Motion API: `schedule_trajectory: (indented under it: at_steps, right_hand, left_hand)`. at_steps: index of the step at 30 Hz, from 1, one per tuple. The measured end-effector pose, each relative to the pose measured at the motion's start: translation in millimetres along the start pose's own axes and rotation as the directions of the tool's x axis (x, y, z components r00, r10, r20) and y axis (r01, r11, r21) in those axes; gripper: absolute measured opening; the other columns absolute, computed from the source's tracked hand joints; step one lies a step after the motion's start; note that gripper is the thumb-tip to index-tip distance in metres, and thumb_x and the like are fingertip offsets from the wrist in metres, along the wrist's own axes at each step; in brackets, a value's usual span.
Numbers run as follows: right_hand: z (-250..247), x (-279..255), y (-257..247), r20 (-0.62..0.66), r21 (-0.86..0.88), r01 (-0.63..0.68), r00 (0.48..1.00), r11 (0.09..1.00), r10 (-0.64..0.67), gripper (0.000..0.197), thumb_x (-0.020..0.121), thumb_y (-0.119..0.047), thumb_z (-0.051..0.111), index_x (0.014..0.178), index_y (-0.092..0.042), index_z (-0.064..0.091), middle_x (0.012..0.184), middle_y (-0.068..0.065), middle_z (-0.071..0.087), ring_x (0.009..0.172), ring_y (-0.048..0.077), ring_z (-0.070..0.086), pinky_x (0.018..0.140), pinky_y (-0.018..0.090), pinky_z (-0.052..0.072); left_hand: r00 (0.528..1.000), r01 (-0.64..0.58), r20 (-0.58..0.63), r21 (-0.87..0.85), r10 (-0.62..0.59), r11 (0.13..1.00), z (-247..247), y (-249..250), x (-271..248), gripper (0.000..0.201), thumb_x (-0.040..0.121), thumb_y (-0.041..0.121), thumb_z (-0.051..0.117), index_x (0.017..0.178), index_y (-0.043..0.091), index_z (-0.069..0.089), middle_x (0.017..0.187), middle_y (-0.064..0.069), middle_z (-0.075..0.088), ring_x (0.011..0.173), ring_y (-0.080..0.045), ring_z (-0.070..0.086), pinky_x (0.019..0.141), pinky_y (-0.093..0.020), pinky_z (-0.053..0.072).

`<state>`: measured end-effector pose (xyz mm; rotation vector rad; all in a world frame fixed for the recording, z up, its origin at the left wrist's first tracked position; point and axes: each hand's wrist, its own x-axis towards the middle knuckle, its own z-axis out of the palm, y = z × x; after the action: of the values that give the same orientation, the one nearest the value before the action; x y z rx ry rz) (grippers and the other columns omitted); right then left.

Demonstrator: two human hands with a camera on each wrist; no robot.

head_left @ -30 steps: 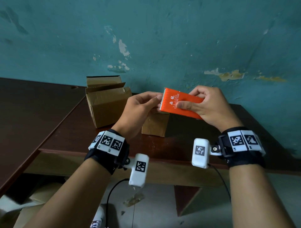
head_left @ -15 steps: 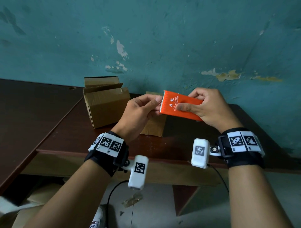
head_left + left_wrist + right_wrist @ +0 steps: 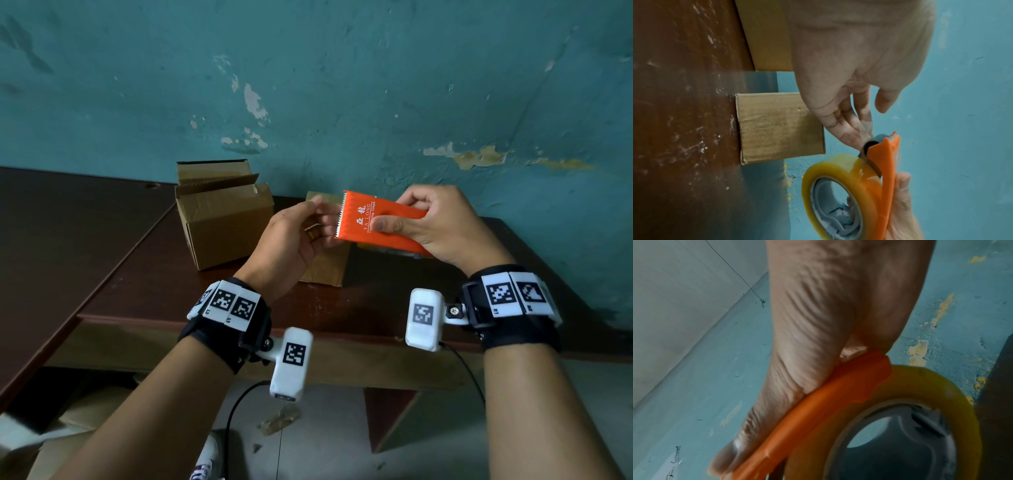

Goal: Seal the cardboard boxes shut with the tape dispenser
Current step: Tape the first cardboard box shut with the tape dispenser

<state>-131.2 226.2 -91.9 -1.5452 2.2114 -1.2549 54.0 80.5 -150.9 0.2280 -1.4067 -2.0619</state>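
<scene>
Head view: orange tape dispenser (image 3: 380,224), serrated edge, yellowish roll, gripped by right hand (image 3: 442,226).

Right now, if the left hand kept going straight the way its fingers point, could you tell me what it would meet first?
The left hand points toward the serrated front edge of the orange tape dispenser, which the right hand holds. Its fingertips are already at the grey roller there, so the dispenser comes first; whether they touch is unclear.

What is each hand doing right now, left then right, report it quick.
Left hand: pinches the tape end at the orange plastic tape dispenser blade.
Right hand: grips that dispenser.
</scene>
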Motion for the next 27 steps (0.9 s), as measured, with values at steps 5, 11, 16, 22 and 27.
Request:
schedule_trajectory:
  at_steps: [5, 11, 16, 22, 27]
  right_hand:
    - [-0.2, 3.4, -4.2, 0.001, -0.055, -0.017, 1.000, 0.998, 0.017, 0.066, 0.060, -0.069, 0.086, 0.092, -0.014, 0.073, 0.085, -0.003, 0.080, 0.076, 0.012, 0.078, 0.076, 0.039, 0.064]
    - [-0.7, 8.0, -11.6, -0.045, -0.134, -0.011, 0.999, 0.991, 0.005, 0.063, 0.060, -0.073, 0.087, 0.084, -0.017, 0.073, 0.080, -0.003, 0.079, 0.073, 0.012, 0.077, 0.076, 0.043, 0.065]
    - [0.4, 9.5, -13.2, -0.059, -0.125, -0.012, 0.998, 0.992, 0.005, 0.061, 0.060, -0.072, 0.088, 0.084, -0.018, 0.072, 0.077, -0.006, 0.079, 0.069, 0.007, 0.075, 0.073, 0.037, 0.064]
    - [-1.1, 7.9, -10.9, -0.037, -0.136, -0.004, 0.999, 0.991, -0.001, 0.064, 0.058, -0.074, 0.087, 0.085, -0.018, 0.073, 0.078, -0.004, 0.078, 0.070, 0.010, 0.076, 0.073, 0.039, 0.063]
    - [-2.8, 6.6, -10.3, -0.023, -0.112, -0.004, 1.000, 0.994, 0.001, 0.068, 0.055, -0.076, 0.085, 0.085, -0.017, 0.073, 0.078, -0.003, 0.079, 0.070, 0.013, 0.076, 0.073, 0.043, 0.065]
  left_hand:
    - [0.999, -0.010, -0.031, 0.084, 0.013, 0.996, -3.8, -3.4, 0.4, 0.022, 0.103, 0.023, 0.061, 0.110, 0.005, 0.070, 0.105, -0.013, 0.073, 0.097, -0.020, 0.068, 0.087, -0.028, 0.059]
    - [0.993, -0.029, -0.110, 0.199, 0.051, 0.980, -6.7, 1.1, 3.4, 0.026, 0.106, 0.010, 0.059, 0.120, -0.009, 0.068, 0.115, -0.019, 0.076, 0.103, -0.025, 0.075, 0.085, -0.029, 0.061]
    - [0.982, -0.027, -0.174, 0.284, 0.080, 0.958, -4.8, 13.0, 3.5, 0.025, 0.105, 0.012, 0.062, 0.117, -0.008, 0.071, 0.111, -0.019, 0.078, 0.100, -0.023, 0.078, 0.081, -0.027, 0.062]
    - [0.974, 0.003, -0.218, 0.296, 0.065, 0.955, -8.5, 18.2, 3.8, 0.013, 0.102, 0.007, 0.065, 0.101, -0.004, 0.074, 0.102, -0.020, 0.077, 0.092, -0.025, 0.076, 0.078, -0.030, 0.062]
    - [0.968, 0.014, -0.243, 0.274, 0.055, 0.962, -7.6, 19.8, 2.4, 0.012, 0.102, 0.002, 0.065, 0.095, -0.002, 0.074, 0.095, -0.021, 0.072, 0.088, -0.025, 0.073, 0.074, -0.027, 0.061]
